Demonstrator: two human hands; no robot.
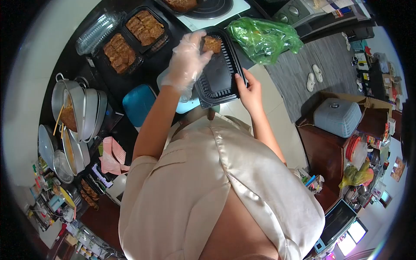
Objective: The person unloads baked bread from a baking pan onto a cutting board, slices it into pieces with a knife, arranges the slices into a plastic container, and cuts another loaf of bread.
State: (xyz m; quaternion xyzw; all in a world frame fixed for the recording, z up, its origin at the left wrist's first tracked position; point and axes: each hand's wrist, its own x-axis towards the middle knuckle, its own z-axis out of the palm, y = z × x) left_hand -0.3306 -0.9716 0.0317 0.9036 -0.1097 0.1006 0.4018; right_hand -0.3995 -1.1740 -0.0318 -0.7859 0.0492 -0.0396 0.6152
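My left hand [187, 60] wears a clear plastic glove. Its thumb and fingers close round the left side of a brown piece of food [212, 44] at the top end of a black plastic tray [216, 73]. With bare fingers, my right hand [250, 90] grips the tray's right edge, thumb on the rim and the other fingers partly hidden beneath. Apart from that one piece, the visible tray bottom is bare. Further left, two black containers are filled with similar brown pieces [145, 28] [119, 53].
A green plastic bag [264, 39] lies right of the tray. Clear lids [100, 32] are at the upper left. A blue container [138, 105] stands left of my left forearm, with metal pots [82, 106] beyond. At right are a cardboard box [368, 102] and floor shoes [317, 73].
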